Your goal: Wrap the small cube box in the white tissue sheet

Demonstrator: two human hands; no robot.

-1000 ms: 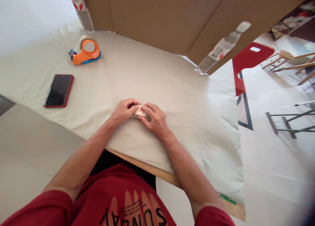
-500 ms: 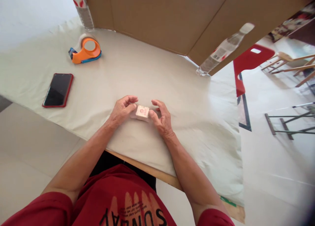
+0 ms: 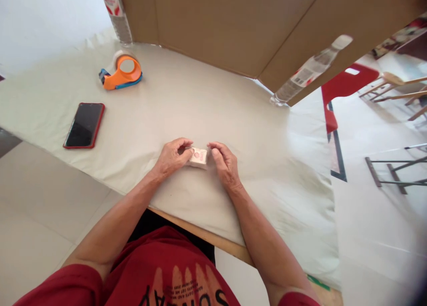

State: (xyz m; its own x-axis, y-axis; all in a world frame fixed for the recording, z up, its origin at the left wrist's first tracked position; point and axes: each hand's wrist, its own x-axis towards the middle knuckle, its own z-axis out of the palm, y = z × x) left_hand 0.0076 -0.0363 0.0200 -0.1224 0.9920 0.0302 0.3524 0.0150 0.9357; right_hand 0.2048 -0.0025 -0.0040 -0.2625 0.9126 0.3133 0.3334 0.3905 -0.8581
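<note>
A small white packet with a pink mark (image 3: 199, 157) lies on the cloth-covered table (image 3: 213, 110) near its front edge. My left hand (image 3: 173, 157) pinches the packet's left side between thumb and curled fingers. On the other side, my right hand (image 3: 226, 163) rests with its fingers bent, fingertips touching the packet's right edge.
A red-cased phone (image 3: 84, 125) lies at the left. An orange tape dispenser (image 3: 121, 72) sits at the back left beside a plastic bottle (image 3: 116, 13). A second bottle (image 3: 309, 70) leans against a cardboard screen (image 3: 233, 26). A red chair (image 3: 343, 86) stands at the right.
A second ago both hands covered the packet together. They have drawn apart to its two sides, so the packet's top now shows between them.
</note>
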